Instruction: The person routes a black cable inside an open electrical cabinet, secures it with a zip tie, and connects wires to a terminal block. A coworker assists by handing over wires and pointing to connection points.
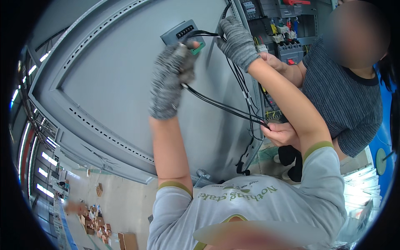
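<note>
My left hand (168,81), in a grey knitted glove with a bare fingertip showing, is closed at a small green terminal plug (198,48). It is slightly blurred. Black wires (221,104) run from beneath this hand toward the right. Just above the plug, a grey panel meter (179,32) with a black terminal strip is set in the grey cabinet door (112,83). My right hand (238,43), gloved alike, grips a bundle of black wires (206,33) right of the meter. More black wires hang down the door below it.
A co-worker in a dark striped shirt (341,91) stands at right, one hand (281,134) holding the black wires' lower end. Behind are breakers (289,52) and coloured wiring inside the cabinet. Cardboard boxes (127,241) lie on the floor at lower left.
</note>
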{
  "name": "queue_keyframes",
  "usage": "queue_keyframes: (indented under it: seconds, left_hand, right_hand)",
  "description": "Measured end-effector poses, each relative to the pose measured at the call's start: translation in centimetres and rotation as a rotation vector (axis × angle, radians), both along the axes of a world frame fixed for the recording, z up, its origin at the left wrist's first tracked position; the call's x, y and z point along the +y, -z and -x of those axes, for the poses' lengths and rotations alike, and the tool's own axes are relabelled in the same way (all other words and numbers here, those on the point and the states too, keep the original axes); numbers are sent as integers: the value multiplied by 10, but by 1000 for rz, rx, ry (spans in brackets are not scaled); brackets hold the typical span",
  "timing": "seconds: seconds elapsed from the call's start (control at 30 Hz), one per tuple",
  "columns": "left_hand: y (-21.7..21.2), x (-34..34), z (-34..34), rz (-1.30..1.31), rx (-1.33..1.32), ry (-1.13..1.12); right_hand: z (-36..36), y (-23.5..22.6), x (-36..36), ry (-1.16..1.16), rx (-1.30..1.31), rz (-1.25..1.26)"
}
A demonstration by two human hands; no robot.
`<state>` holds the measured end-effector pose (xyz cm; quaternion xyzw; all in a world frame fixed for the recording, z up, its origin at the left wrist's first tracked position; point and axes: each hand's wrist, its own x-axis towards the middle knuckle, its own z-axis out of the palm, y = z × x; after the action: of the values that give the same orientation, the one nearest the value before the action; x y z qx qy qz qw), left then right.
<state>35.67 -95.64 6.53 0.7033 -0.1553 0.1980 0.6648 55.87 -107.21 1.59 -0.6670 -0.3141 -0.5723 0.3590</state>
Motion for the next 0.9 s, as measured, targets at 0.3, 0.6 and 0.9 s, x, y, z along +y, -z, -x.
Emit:
queue_keyframes:
  seconds: [0.3, 0.6, 0.9]
  left_hand:
    - [-100, 63, -44, -1032, -699, -1025]
    - [-120, 23, -30, -1306, -697, -1435]
    - [-71, 31, 1, -1596, -470, -1620]
  right_hand:
    - [-32, -44, 16, -660, 259, 52]
    - [-32, -69, 27, -538, 218, -9]
    - [-59, -71, 29, -694, 203, 193]
